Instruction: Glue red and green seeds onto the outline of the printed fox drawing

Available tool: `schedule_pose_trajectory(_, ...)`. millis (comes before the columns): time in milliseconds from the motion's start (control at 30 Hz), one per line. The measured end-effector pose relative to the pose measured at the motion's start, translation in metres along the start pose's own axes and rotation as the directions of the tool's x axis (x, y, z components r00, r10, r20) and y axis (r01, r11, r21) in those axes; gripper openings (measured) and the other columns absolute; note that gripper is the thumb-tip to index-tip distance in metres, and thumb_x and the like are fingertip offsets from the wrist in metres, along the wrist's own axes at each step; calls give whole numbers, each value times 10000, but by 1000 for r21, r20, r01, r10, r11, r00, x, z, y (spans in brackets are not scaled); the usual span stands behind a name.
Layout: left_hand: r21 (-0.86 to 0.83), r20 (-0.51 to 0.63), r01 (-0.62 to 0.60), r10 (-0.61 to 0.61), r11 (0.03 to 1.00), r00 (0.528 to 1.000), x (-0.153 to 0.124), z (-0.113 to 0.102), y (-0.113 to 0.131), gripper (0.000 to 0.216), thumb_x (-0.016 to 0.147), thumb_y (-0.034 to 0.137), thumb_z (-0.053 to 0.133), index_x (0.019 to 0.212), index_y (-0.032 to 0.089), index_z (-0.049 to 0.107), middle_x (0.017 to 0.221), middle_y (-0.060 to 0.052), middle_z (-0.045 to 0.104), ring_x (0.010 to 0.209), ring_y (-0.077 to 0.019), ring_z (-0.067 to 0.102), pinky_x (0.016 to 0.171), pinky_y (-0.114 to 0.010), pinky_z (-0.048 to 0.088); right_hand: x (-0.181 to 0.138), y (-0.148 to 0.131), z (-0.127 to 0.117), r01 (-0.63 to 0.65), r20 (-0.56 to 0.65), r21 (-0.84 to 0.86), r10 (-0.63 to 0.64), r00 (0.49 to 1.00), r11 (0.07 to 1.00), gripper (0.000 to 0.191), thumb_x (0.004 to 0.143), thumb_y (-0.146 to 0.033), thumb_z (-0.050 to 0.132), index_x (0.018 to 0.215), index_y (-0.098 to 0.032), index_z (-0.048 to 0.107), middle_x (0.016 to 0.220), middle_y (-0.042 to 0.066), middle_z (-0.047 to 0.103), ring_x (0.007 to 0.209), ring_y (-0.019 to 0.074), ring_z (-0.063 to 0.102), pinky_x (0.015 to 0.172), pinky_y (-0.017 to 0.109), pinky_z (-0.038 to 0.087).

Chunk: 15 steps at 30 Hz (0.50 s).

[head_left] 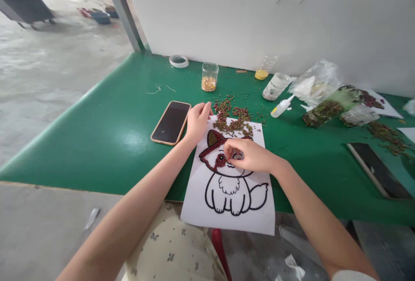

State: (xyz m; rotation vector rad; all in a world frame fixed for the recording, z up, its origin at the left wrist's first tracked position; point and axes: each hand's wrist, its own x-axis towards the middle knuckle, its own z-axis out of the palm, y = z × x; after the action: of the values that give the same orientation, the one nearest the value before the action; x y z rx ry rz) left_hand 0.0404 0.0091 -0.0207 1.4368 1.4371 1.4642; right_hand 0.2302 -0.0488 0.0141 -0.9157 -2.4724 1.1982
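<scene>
A white sheet [230, 212] with a black outline of a dog lies on the green table [106, 129], hanging over its near edge. Part of the dog's head is filled with dark red beans. My left hand [196, 122] rests curled on the sheet's top left corner and presses it down. My right hand [246, 154] is pinched over the dog's face, fingertips touching the paper; what they hold is too small to make out. A loose heap of red and green beans [231, 119] lies at the sheet's top edge.
A phone [171, 122] lies face up left of the sheet. Behind stand a jar of corn [209, 77], a tape roll [179, 61], a glue bottle [281, 106], plastic bottles and bags of beans [327, 109]. A tablet [376, 169] lies at right.
</scene>
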Motion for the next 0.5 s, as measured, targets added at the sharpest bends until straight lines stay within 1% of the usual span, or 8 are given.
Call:
schedule_pose_trajectory(200,-2,0,-4,4,1000,1000,0,0,-1,390,888,387,456,567,178,527,553,1,500,546,-104,458,513,-232,358,0,0,1,0,-15,-27,0,1000,1000,180,732,-71,546,826,-220,507,827,-13,599,764,121,575,702,251,445)
schedule_pose_trajectory(500,-13,4,0,0,1000,1000,0,0,0,390,890,384,458,565,177,523,548,4,492,540,-100,454,514,-231,353,1,1,2,0,-24,-20,-1,1000,1000,174,740,-74,548,828,-219,508,826,-14,597,760,120,571,702,251,442)
